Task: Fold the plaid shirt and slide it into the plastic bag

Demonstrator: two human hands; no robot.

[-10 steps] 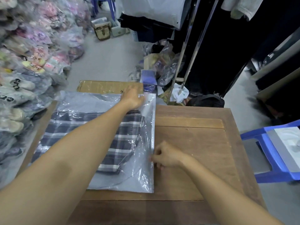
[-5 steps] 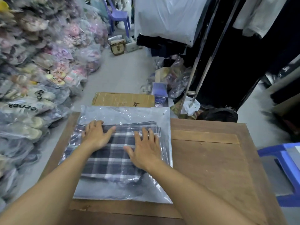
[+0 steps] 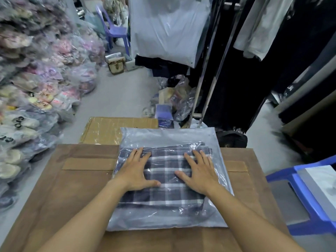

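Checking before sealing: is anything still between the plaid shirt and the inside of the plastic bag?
Nothing visible. The plaid shirt already lies inside the plastic bag; left hand and right hand lie flat on the film over it.

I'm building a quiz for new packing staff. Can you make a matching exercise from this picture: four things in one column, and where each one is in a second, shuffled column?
Things
1. plaid shirt
2. left hand
3. cardboard box
4. blue plastic chair

Places
A. beyond the table's far edge
B. right of the table
C. inside the plastic bag
D. flat on top of the bag

Pairs: 1-C, 2-D, 3-A, 4-B
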